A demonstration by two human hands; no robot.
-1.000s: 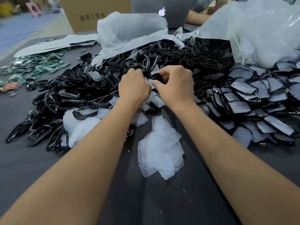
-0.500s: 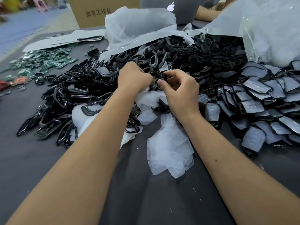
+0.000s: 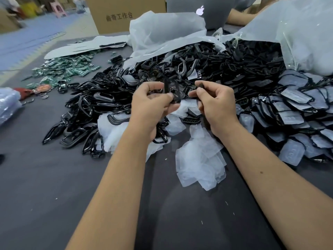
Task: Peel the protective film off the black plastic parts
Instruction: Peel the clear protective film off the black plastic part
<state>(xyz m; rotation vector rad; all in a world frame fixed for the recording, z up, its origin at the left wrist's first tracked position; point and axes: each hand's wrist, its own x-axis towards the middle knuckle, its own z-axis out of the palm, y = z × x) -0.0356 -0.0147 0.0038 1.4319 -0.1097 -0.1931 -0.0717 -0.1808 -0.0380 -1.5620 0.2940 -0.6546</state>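
Glossy black frame (image 3: pixel 173 91) pinched by left hand (image 3: pixel 151 103).

glossy black plastic parts (image 3: pixel 100 103) left of the translucent, matt peeled film (image 3: pixel 200 159); matt grey table (image 3: pixel 45 186); brown cardboard box (image 3: pixel 124 13) behind.

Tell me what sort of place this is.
Probably a small assembly or packing workshop: a heap of black plastic parts covers the table, beside green circuit boards, peeled film and a cardboard box.
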